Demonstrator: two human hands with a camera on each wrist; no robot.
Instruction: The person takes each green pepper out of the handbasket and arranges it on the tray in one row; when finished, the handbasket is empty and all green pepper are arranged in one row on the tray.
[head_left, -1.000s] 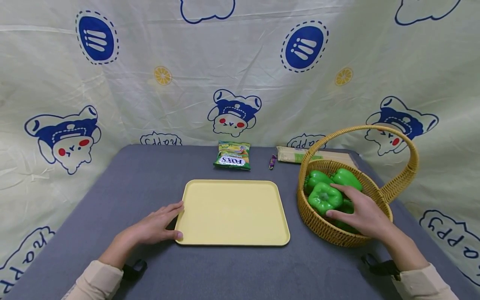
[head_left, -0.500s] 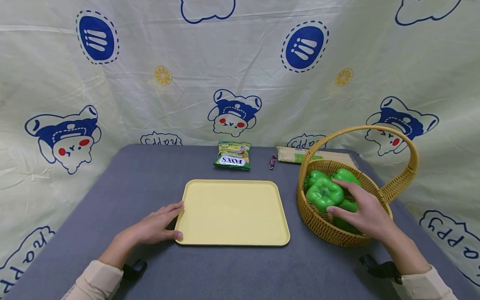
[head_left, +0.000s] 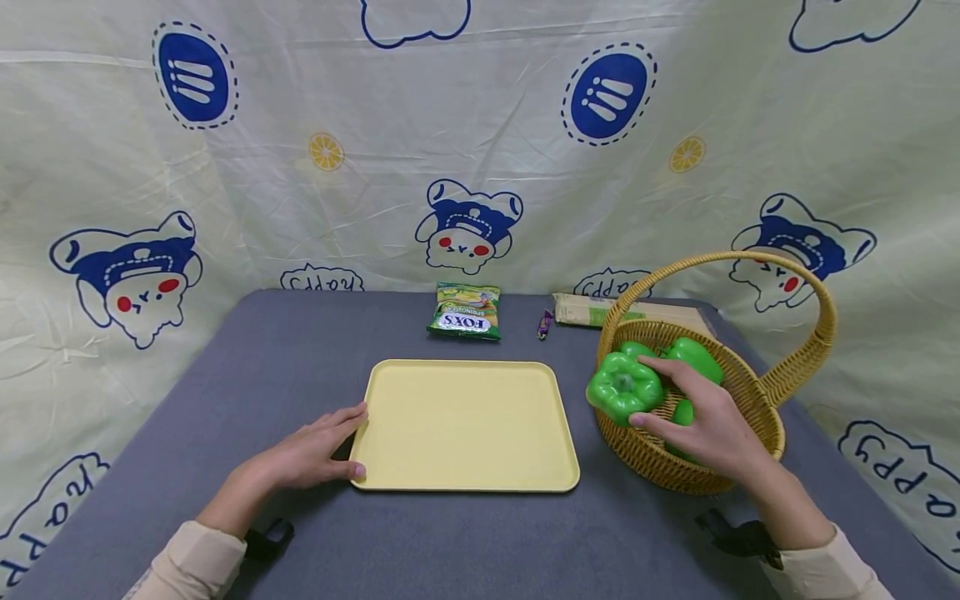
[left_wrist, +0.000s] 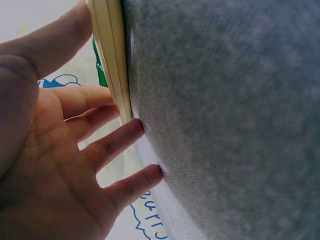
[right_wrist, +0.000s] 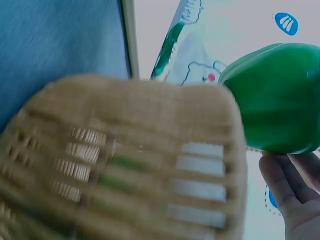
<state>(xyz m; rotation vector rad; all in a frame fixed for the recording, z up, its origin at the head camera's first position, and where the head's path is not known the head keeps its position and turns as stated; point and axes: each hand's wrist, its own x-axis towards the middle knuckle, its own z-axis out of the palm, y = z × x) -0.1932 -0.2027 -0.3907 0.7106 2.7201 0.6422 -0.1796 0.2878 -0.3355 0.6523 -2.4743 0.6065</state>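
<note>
My right hand (head_left: 708,417) holds a green bell pepper (head_left: 624,387) between thumb and fingers, over the left rim of the wicker basket (head_left: 652,467). That pepper (right_wrist: 280,100) appears raised above the basket wall in the right wrist view. Other green peppers (head_left: 693,358) lie inside the basket, partly hidden by my hand. At the left, my left hand (head_left: 315,450) touches the left edge of a pale yellow tray (head_left: 465,425). In the left wrist view, its thumb and fingertips meet the tray's side (left_wrist: 112,55), with the fingers spread and fairly straight.
Behind the tray lie a green snack packet (head_left: 465,311) and a small purple-wrapped candy (head_left: 544,324). A long pale package (head_left: 585,309) lies behind the basket, whose handle (head_left: 821,317) arches high. A printed cloth (head_left: 480,108) hangs past the table's far edge.
The right hand has lifted the pepper from among the others and carried it left to the basket's rim. The left hand and the tray have stayed in place.
</note>
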